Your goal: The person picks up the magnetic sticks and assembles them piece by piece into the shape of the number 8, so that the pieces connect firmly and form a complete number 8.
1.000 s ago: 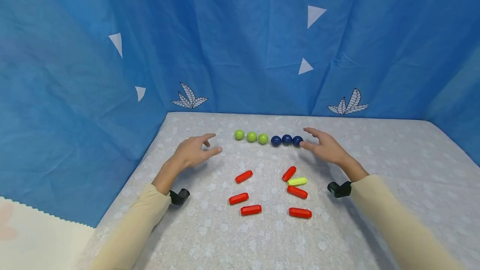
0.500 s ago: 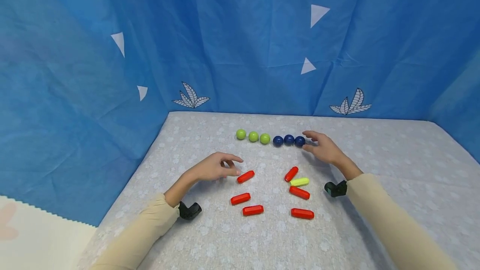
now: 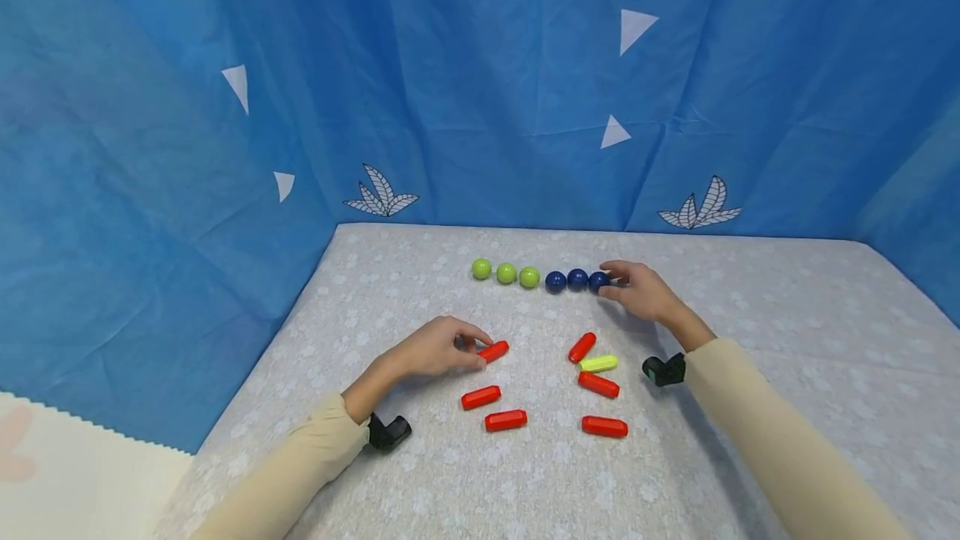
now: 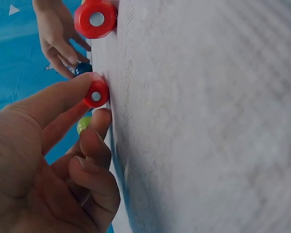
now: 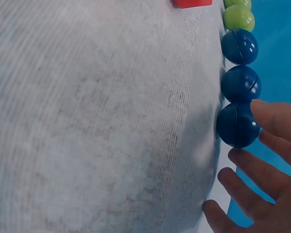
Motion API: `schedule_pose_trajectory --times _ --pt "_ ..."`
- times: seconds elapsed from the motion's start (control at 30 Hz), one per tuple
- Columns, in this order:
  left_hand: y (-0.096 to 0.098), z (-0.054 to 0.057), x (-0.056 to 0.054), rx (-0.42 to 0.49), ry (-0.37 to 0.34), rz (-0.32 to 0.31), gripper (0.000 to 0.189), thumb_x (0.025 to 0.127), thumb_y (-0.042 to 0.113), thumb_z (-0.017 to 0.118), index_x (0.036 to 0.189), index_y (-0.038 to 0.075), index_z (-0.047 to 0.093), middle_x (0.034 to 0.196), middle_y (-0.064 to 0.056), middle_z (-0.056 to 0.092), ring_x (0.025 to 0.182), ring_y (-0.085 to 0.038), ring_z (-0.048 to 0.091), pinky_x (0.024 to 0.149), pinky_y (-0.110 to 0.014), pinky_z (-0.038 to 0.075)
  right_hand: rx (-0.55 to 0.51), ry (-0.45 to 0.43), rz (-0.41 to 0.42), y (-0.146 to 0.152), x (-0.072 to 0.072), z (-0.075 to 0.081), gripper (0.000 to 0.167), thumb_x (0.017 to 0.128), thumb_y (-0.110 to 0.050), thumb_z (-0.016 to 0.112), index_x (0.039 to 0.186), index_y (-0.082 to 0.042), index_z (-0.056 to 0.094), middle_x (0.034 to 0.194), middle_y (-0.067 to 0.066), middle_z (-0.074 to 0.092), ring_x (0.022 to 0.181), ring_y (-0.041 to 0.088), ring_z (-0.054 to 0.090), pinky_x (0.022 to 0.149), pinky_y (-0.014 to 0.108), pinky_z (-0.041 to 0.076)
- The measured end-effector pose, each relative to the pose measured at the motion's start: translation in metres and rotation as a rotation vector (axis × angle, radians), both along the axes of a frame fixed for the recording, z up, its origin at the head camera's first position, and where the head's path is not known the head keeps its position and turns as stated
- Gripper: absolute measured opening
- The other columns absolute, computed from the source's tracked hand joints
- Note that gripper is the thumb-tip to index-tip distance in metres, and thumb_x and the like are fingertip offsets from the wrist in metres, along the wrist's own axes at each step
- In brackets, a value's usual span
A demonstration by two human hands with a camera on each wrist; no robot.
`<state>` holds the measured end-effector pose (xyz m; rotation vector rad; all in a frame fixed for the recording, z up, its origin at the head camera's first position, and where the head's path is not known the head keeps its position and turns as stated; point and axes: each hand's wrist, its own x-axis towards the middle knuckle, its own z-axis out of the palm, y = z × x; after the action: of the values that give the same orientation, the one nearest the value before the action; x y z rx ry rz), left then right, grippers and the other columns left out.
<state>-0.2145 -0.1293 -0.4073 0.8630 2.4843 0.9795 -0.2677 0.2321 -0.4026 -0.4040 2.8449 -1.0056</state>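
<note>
My left hand (image 3: 438,347) pinches a red magnetic building rod (image 4: 98,92) between thumb and index finger, low over the cloth. The rod has flat faces and a silver disc in its end. In the left wrist view the other left fingers are curled below it. At the back of the table, my right hand (image 3: 640,290) has thumb and index finger at either side of the rightmost dark blue ball (image 5: 236,125). Its other fingers spread out below that ball in the right wrist view. Two more dark blue balls (image 5: 240,83) continue the row.
Three green balls (image 3: 506,273) extend the row to the left. Several red rods (image 3: 506,420) and one yellow rod (image 3: 597,363) lie on the pale patterned cloth (image 3: 420,482). A blue curtain (image 3: 480,107) hangs behind the table and along its left side.
My left hand has come down and right from beside the green balls to the upper-left red rod, its fingers closing on it. My right hand has edged left around the end blue ball.
</note>
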Motion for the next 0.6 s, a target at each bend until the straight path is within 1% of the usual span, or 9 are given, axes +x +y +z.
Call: schedule_pose_trajectory --times 0.2,0.4,0.6 --pt "-0.0003 -0.0005 0.0003 0.010 -0.003 0.004 0.028 0.090 0.020 0.075 0.117 0.012 0.074 0.087 0.007 0.064 0.074 -0.012 0.053 0.063 -0.026 0.043 0.010 -0.017 -0.011 -0.0029 -0.0026 -0.0022 0.047 0.098 -0.010 0.060 0.139 0.009 0.048 0.135 0.030 0.051 0.119 0.046 0.051 0.098 0.059 0.042" --pt "0.0010 0.0004 0.0009 0.011 -0.008 0.013 0.027 0.090 0.018 0.075 0.116 0.012 0.074 0.089 0.007 0.065 0.075 -0.012 0.054 0.064 -0.027 0.043 0.032 -0.004 -0.041 -0.0035 -0.0026 -0.0033 0.043 0.097 -0.009 0.062 0.135 0.009 0.051 0.129 0.031 0.055 0.116 0.045 0.052 0.097 0.058 0.043" --pt "0.0011 -0.0001 -0.0009 0.000 -0.039 0.037 0.027 0.091 0.017 0.073 0.118 0.013 0.073 0.085 0.006 0.064 0.061 -0.010 0.053 0.055 -0.025 0.041 0.039 -0.003 -0.068 -0.0050 -0.0026 -0.0029 0.041 0.097 -0.009 0.062 0.133 0.008 0.054 0.127 0.030 0.057 0.115 0.044 0.053 0.097 0.057 0.043"
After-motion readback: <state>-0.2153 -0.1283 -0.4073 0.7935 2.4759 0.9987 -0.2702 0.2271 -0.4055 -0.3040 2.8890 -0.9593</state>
